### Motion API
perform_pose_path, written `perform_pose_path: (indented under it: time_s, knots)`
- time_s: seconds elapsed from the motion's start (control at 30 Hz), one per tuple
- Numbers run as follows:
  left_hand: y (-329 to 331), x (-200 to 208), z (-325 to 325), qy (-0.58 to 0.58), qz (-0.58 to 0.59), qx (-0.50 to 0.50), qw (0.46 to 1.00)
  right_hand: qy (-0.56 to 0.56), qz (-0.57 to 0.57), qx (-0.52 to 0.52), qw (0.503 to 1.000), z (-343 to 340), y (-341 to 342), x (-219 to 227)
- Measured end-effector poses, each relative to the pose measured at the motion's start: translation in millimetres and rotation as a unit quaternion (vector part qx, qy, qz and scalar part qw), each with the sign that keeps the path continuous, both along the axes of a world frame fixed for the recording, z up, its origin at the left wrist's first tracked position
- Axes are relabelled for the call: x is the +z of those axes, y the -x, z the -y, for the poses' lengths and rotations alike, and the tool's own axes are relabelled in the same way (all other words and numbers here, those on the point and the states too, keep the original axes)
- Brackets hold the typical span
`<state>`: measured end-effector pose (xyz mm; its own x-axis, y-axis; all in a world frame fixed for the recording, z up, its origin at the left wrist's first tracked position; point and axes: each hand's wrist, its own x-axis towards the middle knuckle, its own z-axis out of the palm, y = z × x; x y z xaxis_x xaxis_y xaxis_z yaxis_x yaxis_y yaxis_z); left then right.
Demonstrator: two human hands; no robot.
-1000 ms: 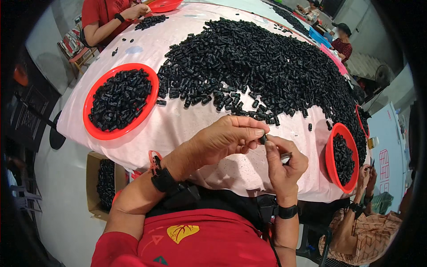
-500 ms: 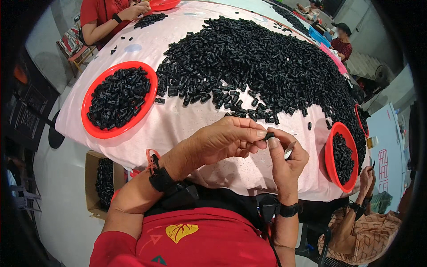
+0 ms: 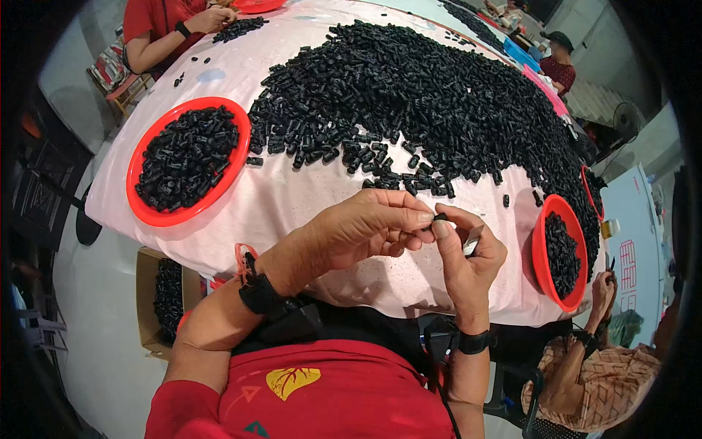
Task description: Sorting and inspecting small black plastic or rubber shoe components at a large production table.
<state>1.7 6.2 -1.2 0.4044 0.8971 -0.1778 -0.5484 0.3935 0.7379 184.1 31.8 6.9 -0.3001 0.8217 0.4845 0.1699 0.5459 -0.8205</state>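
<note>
Over the near side of the table, my left hand (image 3: 358,225) and my right hand (image 3: 474,256) meet at their fingertips. Between them is a small black plastic piece (image 3: 439,217), pinched by thumb and forefinger on each side and mostly covered by the fingers. My right hand also keeps a pale, flat, shiny strip (image 3: 473,240) tucked in its curled fingers; its kind I cannot make out. Just beyond the hands spreads a large heap of black plastic pieces (image 3: 409,95), short and tube-like, with several strays at its near edge.
Red bowls of black pieces stand at left (image 3: 131,179) and right (image 3: 541,252) on the pink tablecloth (image 3: 197,245). A cardboard box (image 3: 191,293) of them sits below left. Co-workers are at the far left (image 3: 157,36), far right (image 3: 559,66) and near right (image 3: 570,373).
The whole view has shifted slightly. My hands keep nearly the same pose on the black piece, the strip in my right hand tilting a little.
</note>
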Motion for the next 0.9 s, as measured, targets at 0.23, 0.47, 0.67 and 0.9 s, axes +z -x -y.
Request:
perform_pose_path:
  time_s: [0.23, 0.47, 0.67, 0.9]
  knots:
    - [0, 3, 2, 0.021, -0.001, 0.004, 1.000, 0.091, -0.019, 0.009, 0.996, -1, -7, 3]
    - [-2, 4, 2, 0.008, -0.001, -0.014, 1.000, 0.109, -0.021, 0.034, 0.993, 0, -6, 7]
    - [0, 0, 0, 0.013, 0.031, -0.024, 0.999, 0.058, -0.005, 0.011, 0.998, 0, -4, 10]
    - [0, -3, 0, -0.001, 0.047, -0.026, 0.999, 0.018, 0.105, 0.023, 0.994, 0, -6, 10]
